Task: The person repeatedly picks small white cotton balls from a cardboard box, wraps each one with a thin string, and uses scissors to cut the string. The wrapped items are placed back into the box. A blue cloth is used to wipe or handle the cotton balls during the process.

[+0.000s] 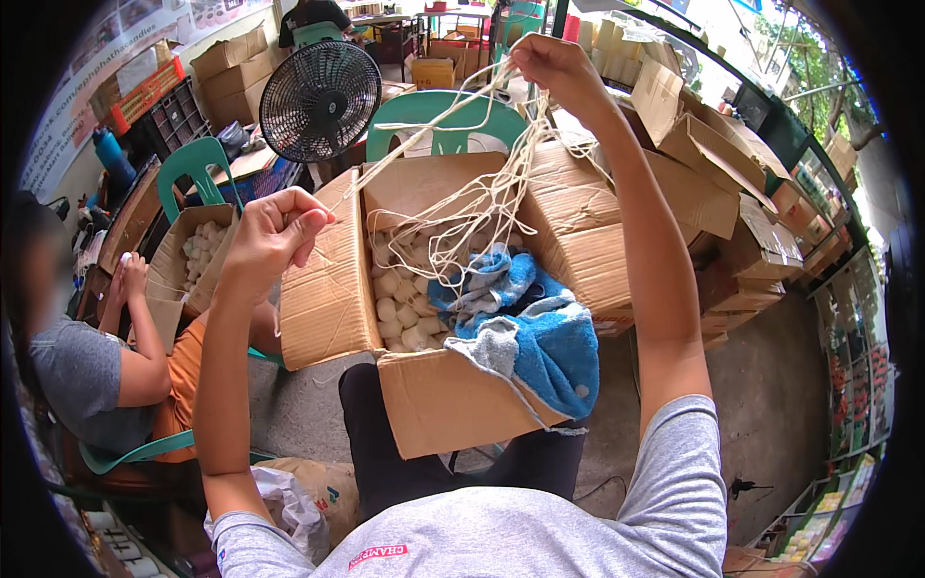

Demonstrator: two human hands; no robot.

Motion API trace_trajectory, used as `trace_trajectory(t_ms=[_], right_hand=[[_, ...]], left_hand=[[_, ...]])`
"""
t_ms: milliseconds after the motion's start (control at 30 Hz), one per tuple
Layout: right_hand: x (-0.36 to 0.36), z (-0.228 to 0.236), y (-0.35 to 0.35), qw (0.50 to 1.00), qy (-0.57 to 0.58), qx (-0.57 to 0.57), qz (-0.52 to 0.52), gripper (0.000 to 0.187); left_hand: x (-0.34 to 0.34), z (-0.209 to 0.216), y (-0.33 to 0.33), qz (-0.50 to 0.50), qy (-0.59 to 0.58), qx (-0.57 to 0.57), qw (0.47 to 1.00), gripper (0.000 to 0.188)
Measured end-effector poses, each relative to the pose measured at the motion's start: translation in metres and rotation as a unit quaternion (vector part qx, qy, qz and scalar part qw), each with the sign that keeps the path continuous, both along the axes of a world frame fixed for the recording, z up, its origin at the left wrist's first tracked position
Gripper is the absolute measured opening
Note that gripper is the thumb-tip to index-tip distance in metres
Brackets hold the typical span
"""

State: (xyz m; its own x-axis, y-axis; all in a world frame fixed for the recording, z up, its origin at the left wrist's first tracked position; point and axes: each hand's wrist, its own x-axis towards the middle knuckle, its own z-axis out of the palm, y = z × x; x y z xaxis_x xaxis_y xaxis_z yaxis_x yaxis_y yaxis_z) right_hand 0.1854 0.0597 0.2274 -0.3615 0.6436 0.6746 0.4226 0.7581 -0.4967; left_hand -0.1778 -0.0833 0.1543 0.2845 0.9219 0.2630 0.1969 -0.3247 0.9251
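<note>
My right hand (pixel 562 75) is raised high, its fingers closed round a bunch of cream string (pixel 525 159). Loose loops of it hang down into an open cardboard box (pixel 462 409) on my lap. Lower on the left, my left hand (pixel 277 236) is pinched on a strand that stretches across toward the right hand. Many small off-white rounded pieces (pixel 403 301) fill the box; their kind is hard to make out. Over the box's right front corner drapes a blue and grey cloth (pixel 549 347), partly covering the pieces.
A black fan (pixel 321 100) and a green plastic chair (pixel 448 120) stand beyond the box. To the left sits another person (pixel 96 376), hands together, beside a second box (pixel 183 260) of similar pieces. Stacked cartons (pixel 713 173) crowd the right; a sack (pixel 323 491) lies at lower left.
</note>
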Motion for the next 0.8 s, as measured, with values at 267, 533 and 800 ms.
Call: trace_trajectory(t_ms=[267,533,800], right_hand=[[-0.058,-0.056,-0.018,0.921,-0.131,0.331,-0.161,0.020],[-0.105,-0.092,-0.119,0.990,-0.114,0.027,0.077,0.020],[-0.095,-0.109,-0.131,0.950,-0.142,0.270,0.070,0.023]], left_hand=[[0.013,-0.022,0.001,-0.094,-0.200,-0.176,0.959,0.023],[0.035,-0.032,0.000,-0.126,-0.159,-0.173,0.964,0.019],[0.039,-0.046,-0.030,-0.215,-0.417,-0.297,0.832,0.014]])
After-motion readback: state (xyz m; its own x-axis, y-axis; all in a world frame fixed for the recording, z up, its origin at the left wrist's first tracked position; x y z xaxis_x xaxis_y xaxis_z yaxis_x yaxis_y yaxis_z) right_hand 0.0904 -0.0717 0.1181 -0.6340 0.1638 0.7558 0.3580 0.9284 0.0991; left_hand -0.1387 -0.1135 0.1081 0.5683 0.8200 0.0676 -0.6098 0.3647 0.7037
